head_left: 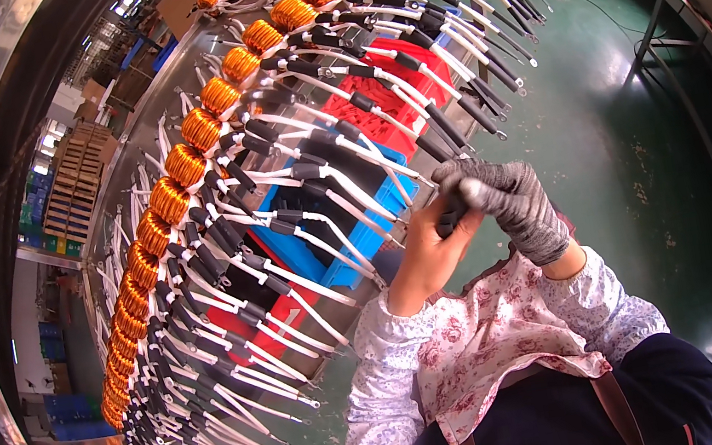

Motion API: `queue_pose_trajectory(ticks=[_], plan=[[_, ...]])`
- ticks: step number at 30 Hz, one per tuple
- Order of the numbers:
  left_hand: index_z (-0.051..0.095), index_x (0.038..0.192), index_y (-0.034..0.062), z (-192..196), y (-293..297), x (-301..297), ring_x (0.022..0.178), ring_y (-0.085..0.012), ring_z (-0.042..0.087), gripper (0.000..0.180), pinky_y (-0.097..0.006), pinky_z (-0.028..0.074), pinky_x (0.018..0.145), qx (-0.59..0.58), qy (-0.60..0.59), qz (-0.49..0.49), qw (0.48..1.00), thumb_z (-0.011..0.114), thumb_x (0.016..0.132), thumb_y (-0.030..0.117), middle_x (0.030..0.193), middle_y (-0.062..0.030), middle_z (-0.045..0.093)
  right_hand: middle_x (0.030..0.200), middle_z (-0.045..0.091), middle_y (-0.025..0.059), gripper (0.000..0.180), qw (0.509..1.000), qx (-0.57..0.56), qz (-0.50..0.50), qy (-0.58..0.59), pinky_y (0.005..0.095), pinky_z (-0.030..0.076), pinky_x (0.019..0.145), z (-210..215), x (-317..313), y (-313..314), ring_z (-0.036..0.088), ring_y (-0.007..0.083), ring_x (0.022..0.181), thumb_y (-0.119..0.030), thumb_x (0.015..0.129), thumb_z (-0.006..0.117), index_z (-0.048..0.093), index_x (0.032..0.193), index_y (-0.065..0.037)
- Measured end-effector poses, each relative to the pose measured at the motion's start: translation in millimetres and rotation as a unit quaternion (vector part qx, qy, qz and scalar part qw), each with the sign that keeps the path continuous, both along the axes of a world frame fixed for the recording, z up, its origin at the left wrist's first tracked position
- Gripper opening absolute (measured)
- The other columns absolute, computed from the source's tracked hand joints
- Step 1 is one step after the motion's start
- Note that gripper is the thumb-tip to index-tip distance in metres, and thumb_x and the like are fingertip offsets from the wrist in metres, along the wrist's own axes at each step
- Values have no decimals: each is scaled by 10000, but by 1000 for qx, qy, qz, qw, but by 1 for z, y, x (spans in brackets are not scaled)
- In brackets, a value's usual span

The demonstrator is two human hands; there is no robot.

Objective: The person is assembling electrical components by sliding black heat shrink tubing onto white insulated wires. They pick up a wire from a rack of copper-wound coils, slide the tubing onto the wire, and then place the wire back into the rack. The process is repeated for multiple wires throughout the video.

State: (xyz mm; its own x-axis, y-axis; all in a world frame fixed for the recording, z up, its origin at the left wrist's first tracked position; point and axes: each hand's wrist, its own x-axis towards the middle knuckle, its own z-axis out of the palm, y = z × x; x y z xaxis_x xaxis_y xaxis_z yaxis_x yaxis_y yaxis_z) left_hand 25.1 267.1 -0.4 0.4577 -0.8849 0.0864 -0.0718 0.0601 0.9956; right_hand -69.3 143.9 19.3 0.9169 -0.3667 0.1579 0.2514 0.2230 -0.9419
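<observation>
Centre-right, left hand grips black piece, gloved right hand overlapping, hold unclear; white leads slant down-right toward both.

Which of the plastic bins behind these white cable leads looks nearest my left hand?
The blue bin between the two red bins: in this view its edge comes closest to your bare left hand, while both red ones sit farther off.

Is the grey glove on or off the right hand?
On: the grey glove wraps the right hand past the wrist, with a strip of bare skin between its cuff and the floral sleeve.
</observation>
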Motion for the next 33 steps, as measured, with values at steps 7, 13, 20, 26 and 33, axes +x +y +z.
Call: queue_pose_trajectory(ticks=[7,13,20,26,33], plan=[[576,927,35,12,-3,-2,445,-32,402,243,-192,271,411,1,15,-1,1000,516,940,270,548,30,473,909,643,70,350,973,135,-171,-81,254,475,705,-18,4,-2,588,114,789,-267,918,558,599,1093,33],[546,988,45,-12,14,50,437,-68,432,263,-196,269,384,-71,120,181,973,519,938,302,590,12,466,521,467,-46,338,990,42,-104,81,189,288,419,1,-8,6,405,40,449,-364,925,531,627,918,-39],[533,1085,36,-23,13,58,445,-85,444,329,-205,281,381,-43,122,211,969,541,925,322,600,0,457,730,557,46,264,981,-95,-151,71,272,420,627,-86,15,17,519,137,666,-232,932,525,633,1017,-7],[519,1052,64,-17,6,59,449,-89,431,287,-209,287,390,-85,129,200,968,532,929,323,611,-6,451,828,600,129,216,975,-113,-189,26,316,454,689,-90,23,28,571,193,745,-105,866,599,623,1043,16],[560,983,30,1,2,52,444,-76,407,285,-206,274,395,-128,150,195,961,554,919,307,604,5,423,816,607,139,211,974,-133,-184,19,307,460,653,-52,14,43,570,171,713,-102,872,590,623,1036,27]])
